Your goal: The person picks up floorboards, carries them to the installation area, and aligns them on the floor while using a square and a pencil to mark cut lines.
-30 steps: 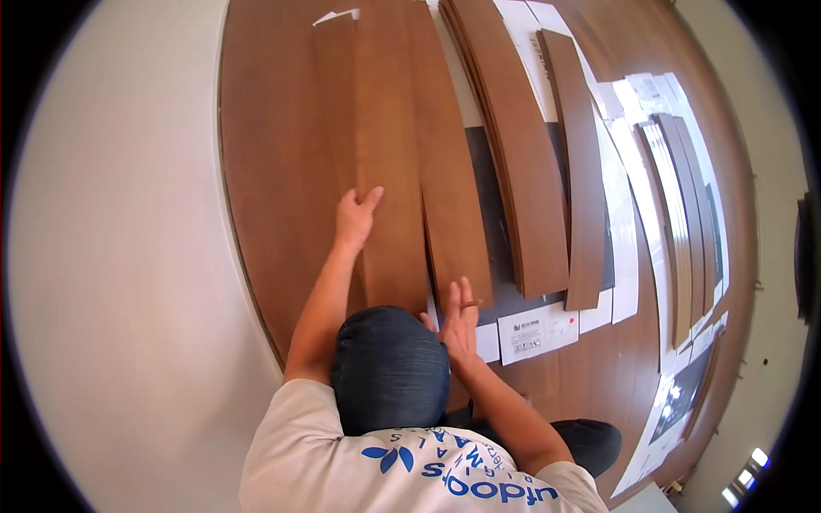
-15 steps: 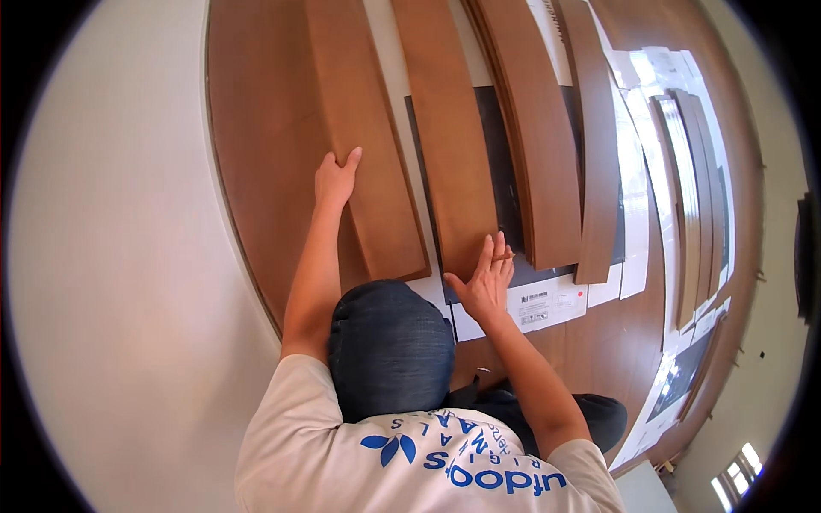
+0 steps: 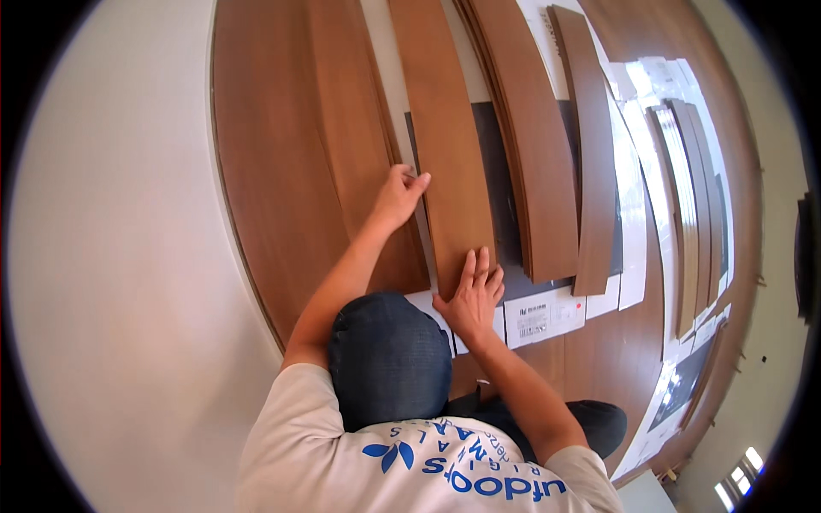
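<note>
A loose brown floor plank (image 3: pixel 445 128) lies lengthwise in front of me. My left hand (image 3: pixel 398 198) is closed at its left edge, thumb on the plank and fingers curled over the narrow gap beside it. At the near end, my right hand (image 3: pixel 473 299) rests on the same plank, fingers stretched and spread, thumb by the left corner. Left of the gap, another brown plank (image 3: pixel 359 145) lies against the flooring (image 3: pixel 265 154) along the wall. The tips of my left fingers are partly hidden.
To the right lie a stack of planks (image 3: pixel 534 162) and a single slanted plank (image 3: pixel 594 171) on flattened white and black cardboard (image 3: pixel 547 316). Further right, more planks (image 3: pixel 684 214) rest on white sheets. A white wall (image 3: pixel 120 256) runs along the left.
My left hand has moved right, from the plank beside the wall flooring to the left edge of the loose plank. My right hand stays at the loose plank's near end.
</note>
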Demonstrator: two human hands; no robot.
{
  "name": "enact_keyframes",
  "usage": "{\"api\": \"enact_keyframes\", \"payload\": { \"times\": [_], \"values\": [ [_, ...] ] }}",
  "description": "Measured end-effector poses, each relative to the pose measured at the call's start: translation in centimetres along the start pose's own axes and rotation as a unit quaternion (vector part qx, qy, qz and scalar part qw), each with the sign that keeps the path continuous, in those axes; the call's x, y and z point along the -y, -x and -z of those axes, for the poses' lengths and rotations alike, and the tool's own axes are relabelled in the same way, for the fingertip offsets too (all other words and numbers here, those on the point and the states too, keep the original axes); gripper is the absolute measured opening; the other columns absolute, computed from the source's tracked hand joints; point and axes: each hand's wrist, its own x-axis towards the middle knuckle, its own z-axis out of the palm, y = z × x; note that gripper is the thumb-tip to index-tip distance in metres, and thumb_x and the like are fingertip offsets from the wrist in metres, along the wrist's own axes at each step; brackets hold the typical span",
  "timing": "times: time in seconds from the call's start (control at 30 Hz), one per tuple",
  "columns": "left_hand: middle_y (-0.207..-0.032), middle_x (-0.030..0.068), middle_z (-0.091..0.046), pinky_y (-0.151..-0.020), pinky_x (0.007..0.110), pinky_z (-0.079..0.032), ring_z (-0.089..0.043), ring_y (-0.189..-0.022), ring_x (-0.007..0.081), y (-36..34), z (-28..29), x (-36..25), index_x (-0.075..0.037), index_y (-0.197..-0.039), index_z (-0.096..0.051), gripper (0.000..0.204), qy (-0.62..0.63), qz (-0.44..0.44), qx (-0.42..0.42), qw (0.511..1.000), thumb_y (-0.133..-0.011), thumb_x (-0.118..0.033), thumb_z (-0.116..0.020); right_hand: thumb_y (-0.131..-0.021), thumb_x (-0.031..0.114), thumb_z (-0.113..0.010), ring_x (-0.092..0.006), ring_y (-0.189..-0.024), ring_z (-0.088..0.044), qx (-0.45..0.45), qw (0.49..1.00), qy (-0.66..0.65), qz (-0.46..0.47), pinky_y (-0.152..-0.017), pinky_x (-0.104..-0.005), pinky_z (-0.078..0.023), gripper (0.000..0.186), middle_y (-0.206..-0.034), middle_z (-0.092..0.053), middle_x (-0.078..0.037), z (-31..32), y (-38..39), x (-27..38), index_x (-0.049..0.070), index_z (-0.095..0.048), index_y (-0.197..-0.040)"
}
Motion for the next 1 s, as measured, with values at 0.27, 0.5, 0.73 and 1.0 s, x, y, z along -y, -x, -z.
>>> {"api": "enact_keyframes", "payload": {
  "times": [0.27, 0.5, 0.73, 1.0],
  "values": [
    [-0.106, 0.0167, -0.078, -0.084, 0.038, -0.058, -0.073, -0.093, 0.0233, 1.1, -0.5, -2.9, 0.008, -0.113, -0.07, 0.05, 0.151, 0.031, -0.091, 0.984, -0.092, -0.034, -0.084, -0.082, 0.05, -0.085, -0.0556, -0.145, -0.034, -0.095, 0.982, -0.079, 0.141, -0.115, -0.063, -0.034, 0.106, -0.168, -0.026, -0.027, -3.2, 2.6, 0.7, 0.0, -0.034, -0.161],
    [-0.109, 0.0176, -0.079, -0.088, 0.037, -0.058, -0.074, -0.099, 0.0224, 0.8, 7.6, -0.5, 0.009, -0.116, -0.07, 0.05, 0.101, 0.021, -0.141, 0.985, -0.093, -0.033, -0.084, -0.087, 0.039, -0.084, -0.0527, -0.147, -0.035, -0.089, 0.993, -0.072, 0.005, -0.118, -0.0623, -0.03, 0.102, -0.167, -0.027, -0.032, -1.8, 1.1, -4.1, -0.004, -0.029, -0.161],
    [-0.115, 0.0267, -0.076, -0.096, 0.047, -0.056, -0.073, -0.112, 0.0398, 0.1, 9.1, 1.4, 0.007, -0.118, -0.069, 0.065, -0.025, 0.078, -0.155, 0.984, -0.095, -0.054, -0.074, -0.082, 0.053, -0.085, -0.0568, -0.151, -0.026, -0.017, 1.0, 0.005, 0.021, -0.119, -0.0691, -0.024, 0.12, -0.172, -0.018, -0.028, -2.2, -3.2, -3.2, -0.002, -0.018, -0.165],
    [-0.111, 0.0272, -0.074, -0.092, 0.051, -0.058, -0.071, -0.111, 0.0437, 0.2, 10.4, -0.9, 0.004, -0.118, -0.063, 0.066, -0.308, 0.176, -0.079, 0.932, -0.098, -0.059, -0.067, -0.074, 0.051, -0.091, -0.0555, -0.152, -0.024, 0.043, 0.998, 0.035, -0.035, -0.118, -0.0707, -0.029, 0.127, -0.175, -0.013, -0.023, -2.1, -3.8, -1.5, 0.001, -0.02, -0.166]
  ]
}}
